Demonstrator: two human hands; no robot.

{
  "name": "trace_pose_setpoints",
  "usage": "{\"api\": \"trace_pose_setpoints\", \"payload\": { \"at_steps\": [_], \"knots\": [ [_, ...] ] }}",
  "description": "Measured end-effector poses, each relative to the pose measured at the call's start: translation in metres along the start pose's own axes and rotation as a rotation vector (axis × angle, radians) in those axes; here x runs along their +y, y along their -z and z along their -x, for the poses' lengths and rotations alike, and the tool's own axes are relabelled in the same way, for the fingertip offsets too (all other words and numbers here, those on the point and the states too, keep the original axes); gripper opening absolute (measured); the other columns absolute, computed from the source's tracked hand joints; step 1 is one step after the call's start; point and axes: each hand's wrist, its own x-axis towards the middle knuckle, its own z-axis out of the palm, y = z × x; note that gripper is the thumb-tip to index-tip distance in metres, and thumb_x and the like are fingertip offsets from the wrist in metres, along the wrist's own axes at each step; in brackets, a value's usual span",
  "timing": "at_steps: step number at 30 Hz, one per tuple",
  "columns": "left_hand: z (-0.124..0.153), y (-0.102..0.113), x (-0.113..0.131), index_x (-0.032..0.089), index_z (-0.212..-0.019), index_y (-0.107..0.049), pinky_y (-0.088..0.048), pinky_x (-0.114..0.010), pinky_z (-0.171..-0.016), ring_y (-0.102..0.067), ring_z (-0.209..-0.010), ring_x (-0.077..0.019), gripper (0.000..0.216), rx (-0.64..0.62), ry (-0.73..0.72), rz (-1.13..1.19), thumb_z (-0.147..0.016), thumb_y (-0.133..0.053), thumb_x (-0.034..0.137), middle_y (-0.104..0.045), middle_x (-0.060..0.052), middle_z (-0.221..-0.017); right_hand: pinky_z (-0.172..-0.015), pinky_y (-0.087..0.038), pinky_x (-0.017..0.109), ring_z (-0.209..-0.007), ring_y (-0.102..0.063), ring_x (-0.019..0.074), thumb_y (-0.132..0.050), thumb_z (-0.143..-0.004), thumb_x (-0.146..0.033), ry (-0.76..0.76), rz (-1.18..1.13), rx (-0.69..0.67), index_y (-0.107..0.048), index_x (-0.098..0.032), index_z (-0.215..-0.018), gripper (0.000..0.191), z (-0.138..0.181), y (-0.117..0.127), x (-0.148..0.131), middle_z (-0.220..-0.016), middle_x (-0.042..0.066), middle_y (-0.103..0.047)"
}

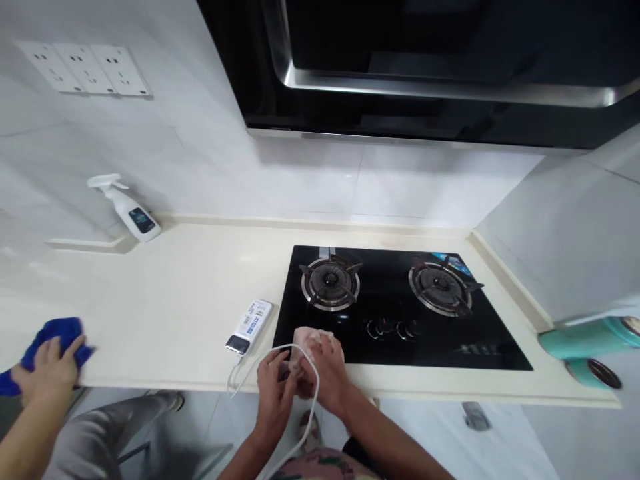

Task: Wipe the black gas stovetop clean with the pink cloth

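My right hand is closed on a pale pink cloth at the front left corner of the black gas hob. Close beside it, my left hand has its fingers curled round a small dark thing, partly hidden, whose kind I cannot make out. A white cable loops over both hands. It runs to a white power bank with a dark display, lying on the cream counter left of the hob.
At the far left another person's hand presses a blue cloth on the counter. A white spray bottle stands by the wall. A black range hood hangs above the hob. A green tumbler is at the right end.
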Motion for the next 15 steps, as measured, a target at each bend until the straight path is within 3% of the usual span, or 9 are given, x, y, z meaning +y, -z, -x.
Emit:
{"api": "trace_pose_setpoints", "payload": {
  "at_steps": [4, 6, 10, 15],
  "knots": [
    [-0.007, -0.002, -0.001, 0.025, -0.129, -0.065, -0.055, -0.053, -0.106, -0.062, -0.123, -0.0293, 0.034, -0.049, -0.017, 0.014, -0.101, -0.054, 0.040, -0.068, -0.012, -0.128, -0.113, -0.038, 0.056, -0.136, -0.049, 0.0375, -0.067, -0.097, -0.047, -0.011, -0.065, 0.020, -0.066, -0.032, -0.141, 0.047, 0.025, -0.003, 0.000, -0.146, 0.008, -0.063],
    [-0.011, -0.005, 0.001, 0.025, -0.127, -0.066, -0.055, -0.053, -0.107, -0.064, -0.121, -0.0282, 0.033, -0.081, -0.016, 0.038, -0.101, -0.052, 0.039, -0.070, -0.011, -0.125, -0.104, -0.044, 0.053, -0.128, -0.053, 0.0374, -0.075, -0.090, -0.050, -0.107, -0.087, 0.018, -0.071, -0.035, -0.132, 0.045, 0.050, -0.003, 0.014, -0.138, 0.007, -0.066],
    [-0.017, -0.014, 0.007, 0.024, -0.121, -0.068, -0.057, -0.050, -0.105, -0.067, -0.116, -0.0269, 0.031, -0.146, -0.021, 0.102, -0.101, -0.051, 0.038, -0.072, -0.011, -0.119, -0.088, -0.048, 0.047, -0.112, -0.058, 0.0353, -0.074, -0.090, -0.044, -0.502, 0.008, 0.108, -0.079, -0.036, -0.114, 0.026, 0.114, 0.001, 0.070, -0.131, 0.009, -0.068],
    [-0.017, -0.019, 0.009, 0.024, -0.111, -0.072, -0.060, -0.045, -0.096, -0.071, -0.106, -0.0260, 0.027, -0.232, -0.039, 0.139, -0.100, -0.051, 0.037, -0.074, -0.010, -0.109, -0.082, -0.052, 0.049, -0.109, -0.060, 0.0376, -0.064, -0.093, -0.051, -0.865, 0.106, 0.355, -0.078, -0.028, -0.117, 0.037, 0.195, 0.006, 0.150, -0.131, 0.017, -0.066]
  ]
}}
